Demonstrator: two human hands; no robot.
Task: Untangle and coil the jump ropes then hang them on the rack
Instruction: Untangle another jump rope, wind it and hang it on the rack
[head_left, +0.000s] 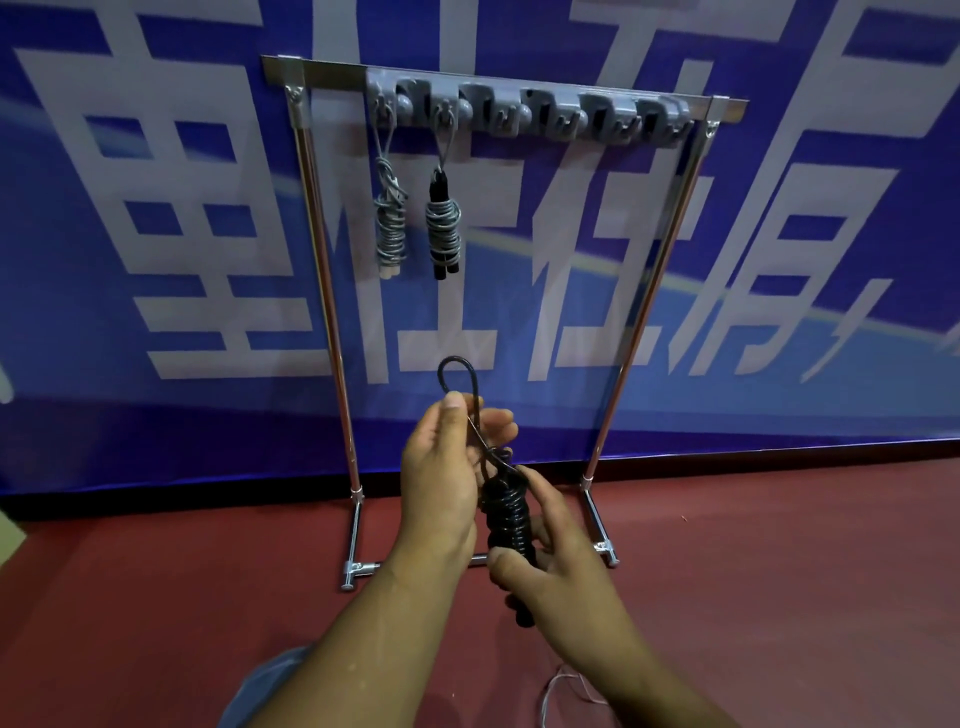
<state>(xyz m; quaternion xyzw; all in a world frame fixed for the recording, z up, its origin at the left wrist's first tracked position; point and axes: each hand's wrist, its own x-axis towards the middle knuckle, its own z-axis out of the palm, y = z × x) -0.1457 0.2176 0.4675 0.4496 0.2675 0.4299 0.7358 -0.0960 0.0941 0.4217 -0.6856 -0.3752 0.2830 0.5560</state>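
A blue banner (156, 260) with large pale characters fills the wall behind everything; below it lies a dark red floor (779, 571). A chrome rack (323, 260) stands on the floor against the banner, with two upright posts, foot bars, and a top rail carrying a grey strip of hooks (519, 111).

Two coiled ropes hang from the leftmost hooks. The grey coiled rope (389, 228) hangs on the first hook with pale handle ends at its bottom; just beside it, the grey rope with black handles (443, 228) hangs on the second; the other hooks to the right carry nothing.

In front of the rack, low and central, both hands hold a black jump rope (506, 514), which is wound into a tight upright bundle. The right hand (563, 566) grips the lower part of the bundle, thumb across the front and fingers curled behind; a black handle end pokes out below it. The left hand (441, 467) pinches the free strand above the bundle between thumb and fingers; above that pinch stands a small loop (457, 370), well below the hooks.

A thin pale cord (556, 686) lies on the floor near the right forearm.
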